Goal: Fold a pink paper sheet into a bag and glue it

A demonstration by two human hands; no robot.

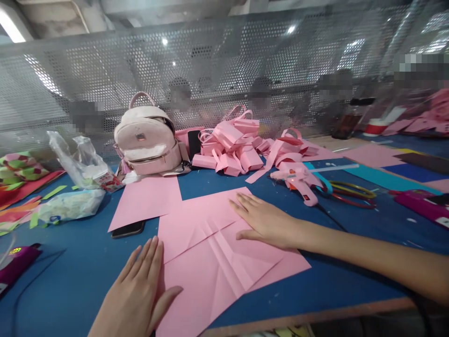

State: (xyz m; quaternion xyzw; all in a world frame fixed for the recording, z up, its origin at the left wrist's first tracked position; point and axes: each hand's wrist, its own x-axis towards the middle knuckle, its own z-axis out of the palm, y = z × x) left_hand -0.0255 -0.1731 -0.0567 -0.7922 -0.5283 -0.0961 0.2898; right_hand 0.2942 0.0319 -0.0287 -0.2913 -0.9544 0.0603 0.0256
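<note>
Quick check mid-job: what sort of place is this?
Probably a craft workspace or small workshop. A pink glue gun and a pile of folded pink paper pieces share the blue table with loose flat sheets.

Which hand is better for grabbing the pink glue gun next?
Probably the right hand: it's on the creased pink paper, nearer the glue gun. The left hand is farther, at the paper's left edge.

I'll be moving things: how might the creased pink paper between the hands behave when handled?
The creased pink paper would probably flex along its crease lines. Its thin edges suggest it is light for its spread. Lying flat, it might slide rather than tip if pushed.
</note>
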